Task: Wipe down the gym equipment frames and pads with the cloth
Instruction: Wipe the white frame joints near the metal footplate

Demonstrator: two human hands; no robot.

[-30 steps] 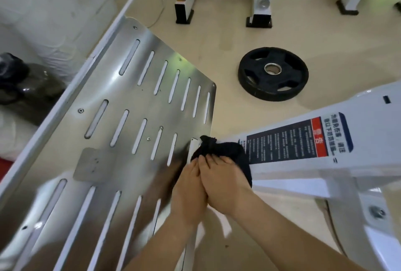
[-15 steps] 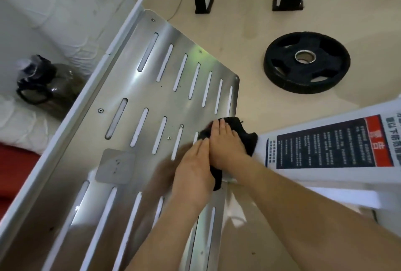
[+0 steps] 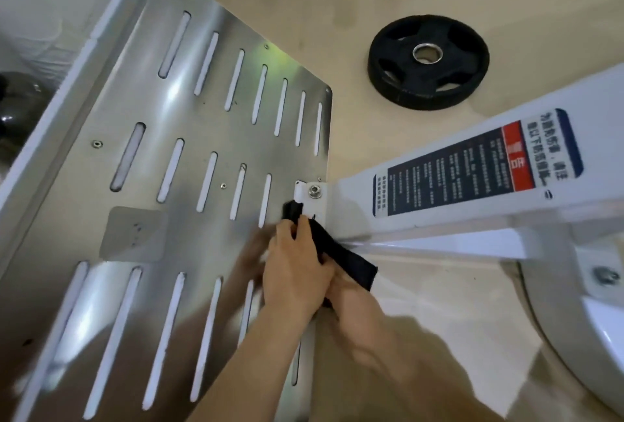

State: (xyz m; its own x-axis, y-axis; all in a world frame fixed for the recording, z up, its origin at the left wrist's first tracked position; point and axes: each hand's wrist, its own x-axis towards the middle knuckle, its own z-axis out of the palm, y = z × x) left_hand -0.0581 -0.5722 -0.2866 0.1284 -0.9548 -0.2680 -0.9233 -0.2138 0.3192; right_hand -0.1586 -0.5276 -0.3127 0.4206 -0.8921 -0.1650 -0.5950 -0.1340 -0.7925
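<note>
My left hand (image 3: 297,269) gripped the black cloth (image 3: 341,254) at the right edge of the steel plate (image 3: 189,138), beside the white frame (image 3: 351,202). My right hand (image 3: 353,300) lay under the cloth; its grip I could not tell.

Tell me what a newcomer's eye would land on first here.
The shiny slotted steel footplate fills the left and centre. At its right edge, the left hand grips a black cloth where the white frame beam with its warning label joins, the right hand tucked beside it. A black weight plate lies on the floor at upper right.
</note>
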